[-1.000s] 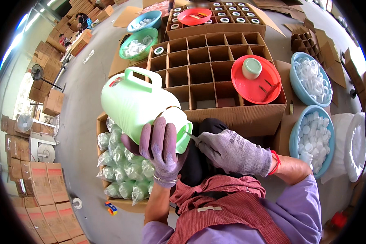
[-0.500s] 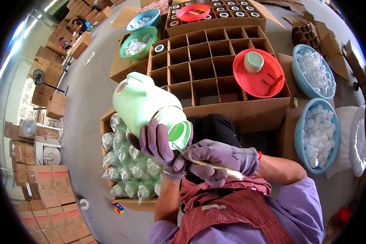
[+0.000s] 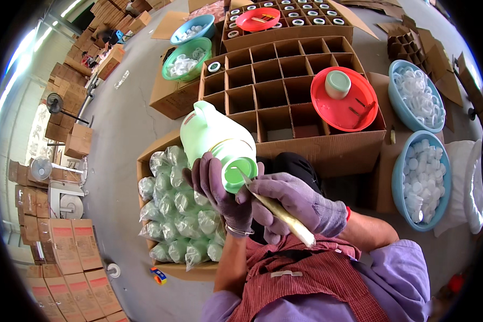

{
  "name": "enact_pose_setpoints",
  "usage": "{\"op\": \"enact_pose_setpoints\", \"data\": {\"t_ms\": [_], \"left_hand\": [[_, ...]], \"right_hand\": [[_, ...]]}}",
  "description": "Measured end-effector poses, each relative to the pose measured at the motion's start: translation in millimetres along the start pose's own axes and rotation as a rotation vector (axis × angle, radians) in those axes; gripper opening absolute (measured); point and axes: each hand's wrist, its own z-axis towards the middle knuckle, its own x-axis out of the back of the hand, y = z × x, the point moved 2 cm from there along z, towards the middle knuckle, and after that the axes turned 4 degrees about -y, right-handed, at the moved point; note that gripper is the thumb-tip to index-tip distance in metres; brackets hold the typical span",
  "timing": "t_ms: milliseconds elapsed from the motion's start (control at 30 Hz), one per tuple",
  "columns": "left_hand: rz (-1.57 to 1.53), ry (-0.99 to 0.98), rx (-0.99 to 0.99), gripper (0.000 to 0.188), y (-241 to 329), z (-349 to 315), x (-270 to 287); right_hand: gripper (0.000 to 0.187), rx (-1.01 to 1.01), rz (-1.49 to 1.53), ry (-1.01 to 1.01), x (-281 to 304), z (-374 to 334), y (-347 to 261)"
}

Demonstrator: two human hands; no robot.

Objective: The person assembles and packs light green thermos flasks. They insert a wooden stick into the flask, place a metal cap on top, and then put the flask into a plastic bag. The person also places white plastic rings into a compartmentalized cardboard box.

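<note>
My left hand [image 3: 222, 188], in a purple-grey work glove, is closed around the neck of a pale green plastic jug [image 3: 216, 130] with a side handle. The jug lies tilted, its round open mouth toward me. In my gloved right hand [image 3: 295, 204] is a thin-bladed knife [image 3: 286, 216], its handle wrapped in something yellowish-white. The blade tip points into the mouth, close to the rim; whether it touches cannot be made out. In front of me, a red basin [image 3: 319, 110] holds a pale green cup-shaped piece [image 3: 337, 85] and some dark slender tools.
Beneath the basin stands a divided carton [image 3: 327, 145]. Left of my legs is a carton of plastic-wrapped green pieces [image 3: 182, 214]. Blue basins of white rings [image 3: 417, 96] and white caps [image 3: 421, 177] stand at right. A green basin [image 3: 185, 61] is at far left.
The jug has shifted right and turned so its mouth faces me more. My right hand has re-angled the knife, whose blade now shows in front of the opening.
</note>
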Motion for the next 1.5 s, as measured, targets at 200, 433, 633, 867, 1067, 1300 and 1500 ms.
{"op": "enact_pose_setpoints", "data": {"t_ms": [200, 433, 633, 867, 1067, 1300, 1500], "left_hand": [[0.055, -0.089, -0.07, 0.047, -6.0, -11.1, -7.9], [-0.045, -0.098, -0.065, 0.061, 5.8, -2.1, -13.4], [-0.284, -0.168, 0.325, 0.077, -22.4, 11.5, 6.0], [-0.785, -0.056, 0.668, 0.061, -32.1, 12.3, -4.4], [-1.686, -0.141, 1.456, 0.051, -13.9, -58.4, -1.6], [-1.278, -0.247, 1.272, 0.037, -32.3, -72.7, -4.5], [-1.084, -0.83, 0.962, 0.042, -22.8, -60.0, -4.5]], "right_hand": [[0.029, -0.032, -0.496, 0.074, -8.3, -0.4, -23.9], [0.024, 0.15, -1.549, 0.011, 12.5, 5.0, -25.5], [0.023, -0.085, -1.453, 0.504, 20.9, -20.1, -69.4], [0.029, 0.373, -2.249, 1.16, 246.9, -50.8, -142.7], [0.047, 0.79, -0.984, 0.33, 92.6, -4.4, -80.6], [0.016, 0.892, -1.851, 0.181, 99.8, 13.2, 18.9], [0.018, 0.764, -1.565, 0.034, 126.6, -1.7, 43.4]]}}
